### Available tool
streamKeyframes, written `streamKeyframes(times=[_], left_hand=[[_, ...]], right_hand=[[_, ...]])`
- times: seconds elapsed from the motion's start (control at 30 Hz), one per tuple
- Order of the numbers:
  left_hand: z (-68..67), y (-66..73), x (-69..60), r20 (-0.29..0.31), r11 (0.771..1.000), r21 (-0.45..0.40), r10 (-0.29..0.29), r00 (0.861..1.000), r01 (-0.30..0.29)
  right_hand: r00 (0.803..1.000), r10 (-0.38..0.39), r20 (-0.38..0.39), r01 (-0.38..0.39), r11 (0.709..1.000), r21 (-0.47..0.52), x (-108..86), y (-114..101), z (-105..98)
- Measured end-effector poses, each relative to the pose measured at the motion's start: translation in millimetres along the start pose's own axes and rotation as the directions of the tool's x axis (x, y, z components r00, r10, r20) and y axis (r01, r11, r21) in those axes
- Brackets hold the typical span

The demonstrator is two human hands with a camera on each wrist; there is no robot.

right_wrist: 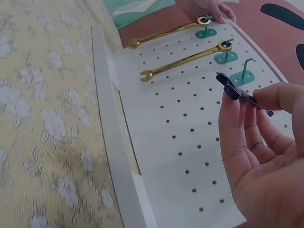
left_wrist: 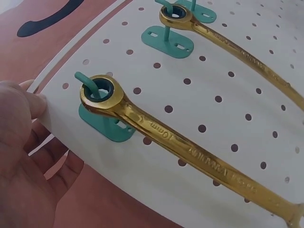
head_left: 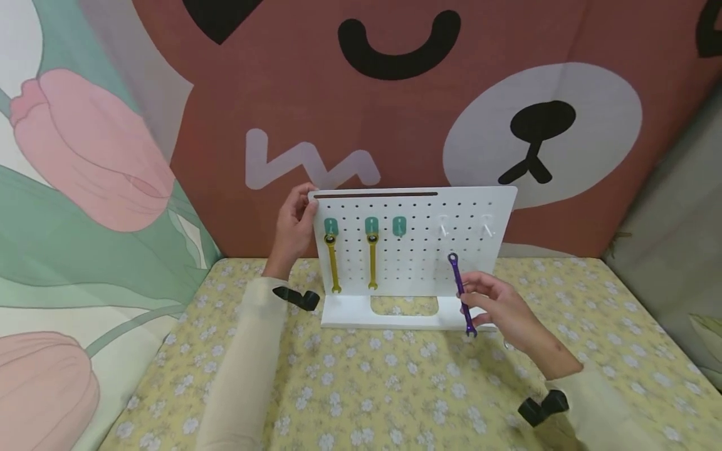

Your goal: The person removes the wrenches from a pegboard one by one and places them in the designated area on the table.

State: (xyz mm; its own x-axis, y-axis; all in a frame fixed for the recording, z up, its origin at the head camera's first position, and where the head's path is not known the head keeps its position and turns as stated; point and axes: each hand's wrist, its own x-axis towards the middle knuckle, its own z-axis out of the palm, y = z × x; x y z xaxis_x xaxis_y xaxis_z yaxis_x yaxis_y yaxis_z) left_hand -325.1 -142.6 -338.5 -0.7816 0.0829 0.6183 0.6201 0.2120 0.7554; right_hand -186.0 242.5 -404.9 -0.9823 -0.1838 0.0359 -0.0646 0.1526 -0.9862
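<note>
My left hand (head_left: 294,227) holds the upper left corner of a white pegboard (head_left: 417,266), thumb on the front and fingers behind its edge. My right hand (head_left: 504,311) pinches a purple combination wrench (head_left: 455,270) by its shank, in front of the board's right half. Its ring end points up and its open end down. Two gold combination wrenches, one (left_wrist: 185,152) at the far left and another (head_left: 372,263) beside it, hang by their ring ends on green hooks. A third green hook (head_left: 399,226) carries nothing.
Two clear hooks (head_left: 444,227) sit on the board's right side. The board stands on a white base (head_left: 346,311) with a cutout, on a yellow floral tablecloth (head_left: 366,382). Behind hangs a printed cloth (head_left: 395,125) with a bear face.
</note>
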Motion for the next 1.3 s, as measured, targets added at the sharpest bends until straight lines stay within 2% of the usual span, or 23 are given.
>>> streamKeyframes(times=[0.03,0.27,0.5,0.6,0.97,1.3], left_hand=[[-0.8,-5.3,1.0,0.000,1.000,0.001,0.000,1.000,0.000],[1.7,-2.8,-2.9,0.005,1.000,0.001,-0.017,1.000,0.017],[2.5,28.9,-7.5,0.020,1.000,-0.009,0.004,1.000,-0.004],[0.9,34.0,-8.3,0.015,1.000,-0.002,-0.001,1.000,0.001],[-5.4,33.8,-6.2,0.014,1.000,-0.008,0.026,1.000,-0.026],[-4.0,34.9,-3.1,0.033,0.999,-0.019,0.045,0.998,-0.044]], right_hand=[[1.000,-0.001,-0.005,0.001,1.000,-0.009,-2.7,1,-3],[0.998,0.036,-0.054,-0.039,0.998,-0.054,-20.9,13,-28],[0.994,0.071,-0.086,-0.080,0.991,-0.110,-28.9,24,-53],[0.992,0.082,-0.095,-0.095,0.985,-0.141,-28.5,29,-61],[0.989,0.123,-0.080,-0.137,0.968,-0.208,-21.3,49,-90],[0.978,0.187,-0.091,-0.207,0.921,-0.329,-20.3,63,-110]])
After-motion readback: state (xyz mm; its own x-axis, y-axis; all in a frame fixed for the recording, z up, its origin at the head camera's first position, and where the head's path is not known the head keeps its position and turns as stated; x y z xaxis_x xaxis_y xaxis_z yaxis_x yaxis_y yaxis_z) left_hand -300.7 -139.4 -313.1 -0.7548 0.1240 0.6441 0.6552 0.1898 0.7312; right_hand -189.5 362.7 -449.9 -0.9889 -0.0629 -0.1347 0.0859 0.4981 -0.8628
